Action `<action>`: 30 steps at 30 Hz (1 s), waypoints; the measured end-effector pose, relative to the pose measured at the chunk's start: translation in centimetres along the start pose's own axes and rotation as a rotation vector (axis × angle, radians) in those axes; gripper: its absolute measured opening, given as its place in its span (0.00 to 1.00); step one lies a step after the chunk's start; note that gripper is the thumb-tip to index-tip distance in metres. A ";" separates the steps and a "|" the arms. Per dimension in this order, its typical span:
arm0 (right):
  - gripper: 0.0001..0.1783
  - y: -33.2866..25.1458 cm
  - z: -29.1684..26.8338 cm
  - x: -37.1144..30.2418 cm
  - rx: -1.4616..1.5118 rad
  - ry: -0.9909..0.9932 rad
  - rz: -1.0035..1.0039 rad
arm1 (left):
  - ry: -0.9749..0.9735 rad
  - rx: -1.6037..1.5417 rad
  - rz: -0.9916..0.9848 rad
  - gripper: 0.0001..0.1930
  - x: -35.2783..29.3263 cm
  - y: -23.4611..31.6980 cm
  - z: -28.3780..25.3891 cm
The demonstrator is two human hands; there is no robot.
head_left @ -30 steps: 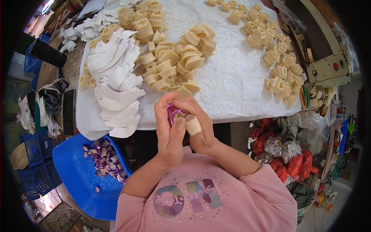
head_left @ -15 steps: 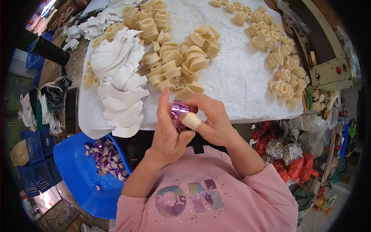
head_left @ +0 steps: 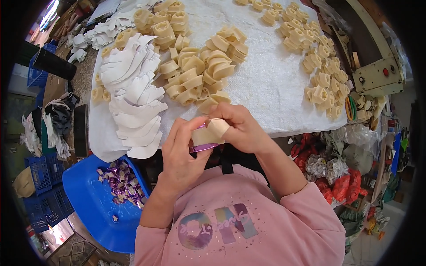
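Note:
Above the table's front edge, my left hand (head_left: 175,153) grips a small piece (head_left: 202,136) with a pale beige face and a shiny purple rim, shaped like a shoe heel. My right hand (head_left: 244,128) is closed at its other end, a cream covering (head_left: 218,128) wrapped round the thumb. The right fingertips are partly hidden. Just beyond my hands lies a heap of curved beige pieces (head_left: 191,73). Left of that heap, white curved cut-outs (head_left: 137,99) overlap in a row.
A white cloth (head_left: 266,88) covers the table. More beige pieces (head_left: 319,66) stand along its right side. Low on the left, a blue basin (head_left: 82,195) holds many small purple pieces (head_left: 126,184). Red plastic bags (head_left: 346,188) lie below the right edge, near a machine box (head_left: 377,75).
The piece has been turned: its pale face now shows where mostly shiny purple showed before. My left hand has moved slightly left, and my right fingers have closed in on the piece's end.

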State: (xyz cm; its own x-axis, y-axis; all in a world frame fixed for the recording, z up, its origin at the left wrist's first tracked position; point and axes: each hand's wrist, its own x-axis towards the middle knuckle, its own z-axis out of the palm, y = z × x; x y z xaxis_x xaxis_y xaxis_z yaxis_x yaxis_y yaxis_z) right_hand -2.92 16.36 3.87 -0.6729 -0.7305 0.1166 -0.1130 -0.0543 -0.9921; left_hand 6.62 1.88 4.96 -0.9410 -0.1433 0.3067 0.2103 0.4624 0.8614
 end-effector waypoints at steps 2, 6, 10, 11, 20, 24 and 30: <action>0.11 -0.2 0.7 -0.2 -0.116 0.056 -0.020 | 0.040 0.039 0.010 0.27 0.0 -0.1 0.2; 0.09 0.8 1.2 -0.3 0.110 0.148 0.026 | 0.149 0.145 0.148 0.26 0.5 -0.8 0.8; 0.14 1.6 0.5 -1.2 0.544 -0.021 0.072 | 0.201 0.152 0.207 0.25 0.5 -0.8 1.3; 0.14 1.9 0.6 -1.5 0.541 -0.021 0.071 | 0.203 0.151 0.209 0.25 0.4 -0.6 1.6; 0.17 2.2 2.6 -1.5 0.139 0.259 0.057 | 0.325 0.467 0.265 0.26 0.7 -1.1 3.0; 0.17 1.7 3.5 -1.6 0.801 0.212 0.144 | 0.369 0.403 0.197 0.26 0.3 -1.2 3.2; 0.14 1.0 4.2 -1.8 -0.077 0.270 0.049 | 0.407 0.494 0.232 0.24 -0.2 -1.8 2.8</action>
State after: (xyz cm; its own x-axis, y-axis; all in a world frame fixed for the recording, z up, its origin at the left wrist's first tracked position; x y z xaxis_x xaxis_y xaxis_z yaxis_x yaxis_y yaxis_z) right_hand 1.24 14.72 2.46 -0.8481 -0.5226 0.0867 -0.1236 0.0359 -0.9917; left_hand 5.72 3.48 2.19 -0.6913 -0.2651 0.6722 0.1581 0.8522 0.4988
